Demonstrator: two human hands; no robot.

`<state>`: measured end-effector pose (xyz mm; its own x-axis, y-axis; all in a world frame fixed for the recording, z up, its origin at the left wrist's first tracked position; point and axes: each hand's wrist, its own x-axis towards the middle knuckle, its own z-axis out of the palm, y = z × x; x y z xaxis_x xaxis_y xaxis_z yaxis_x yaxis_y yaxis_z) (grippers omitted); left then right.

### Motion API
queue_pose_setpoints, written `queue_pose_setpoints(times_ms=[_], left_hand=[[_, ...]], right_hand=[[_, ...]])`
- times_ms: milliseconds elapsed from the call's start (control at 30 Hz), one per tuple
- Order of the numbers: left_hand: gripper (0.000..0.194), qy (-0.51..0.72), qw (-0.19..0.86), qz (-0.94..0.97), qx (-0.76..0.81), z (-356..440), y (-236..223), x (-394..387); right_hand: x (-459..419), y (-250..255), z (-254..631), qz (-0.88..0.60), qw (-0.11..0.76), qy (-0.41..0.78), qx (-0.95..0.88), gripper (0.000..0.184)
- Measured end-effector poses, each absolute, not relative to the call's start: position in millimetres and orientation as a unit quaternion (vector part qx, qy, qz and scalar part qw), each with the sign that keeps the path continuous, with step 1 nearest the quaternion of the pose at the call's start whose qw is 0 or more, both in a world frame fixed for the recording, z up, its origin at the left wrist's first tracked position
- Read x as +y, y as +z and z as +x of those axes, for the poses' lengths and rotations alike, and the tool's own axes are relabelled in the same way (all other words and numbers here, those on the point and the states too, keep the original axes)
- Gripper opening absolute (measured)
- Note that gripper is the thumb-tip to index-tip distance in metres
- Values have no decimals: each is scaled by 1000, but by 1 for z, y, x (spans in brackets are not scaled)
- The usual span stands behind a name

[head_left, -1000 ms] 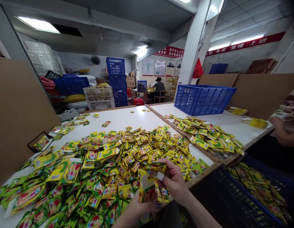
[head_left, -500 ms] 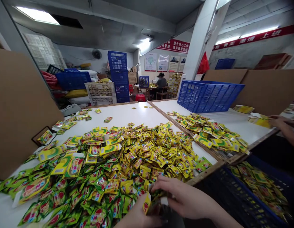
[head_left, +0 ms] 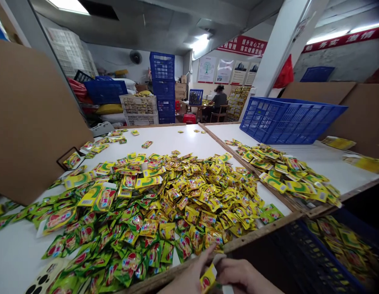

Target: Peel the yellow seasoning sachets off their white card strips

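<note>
At the bottom edge of the head view my left hand point(head_left: 189, 279) and my right hand point(head_left: 244, 277) meet over a small yellow sachet packet point(head_left: 207, 278). The left fingers pinch its near side and the right fingers curl against its white flap. Both hands are partly cut off by the frame, just below the wooden table edge point(head_left: 253, 234). In front of them a wide heap of yellow and green sachets point(head_left: 165, 196) covers the white table point(head_left: 165, 141).
A second sachet pile point(head_left: 284, 171) lies on the neighbouring table beside a blue crate point(head_left: 290, 120). A blue bin of packets point(head_left: 336, 241) stands low at right. Brown cardboard point(head_left: 30, 118) leans at left. A seated person point(head_left: 219, 100) works far back, near stacked crates point(head_left: 163, 87).
My hands have dropped from above the pile to the table's front edge, still holding the packet. The view has tilted upward. The co-worker's arm at right is gone from view.
</note>
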<state>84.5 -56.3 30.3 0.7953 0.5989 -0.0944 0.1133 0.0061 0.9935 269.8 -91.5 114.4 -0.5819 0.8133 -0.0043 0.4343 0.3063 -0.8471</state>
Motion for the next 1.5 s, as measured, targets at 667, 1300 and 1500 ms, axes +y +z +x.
queue_pose_setpoints(times_ms=[667,1300,1500], left_hand=[[28,424,512,548,508,31,20,-15],[33,524,536,493,442,81,31,11],[25,470,518,588,405,137,48,21]], right_hand=[[20,33,221,-641,177,78,-743,37],[-4,35,224,-389,618,485,-481,39],[-3,24,239,-364,707,512,-324,38]])
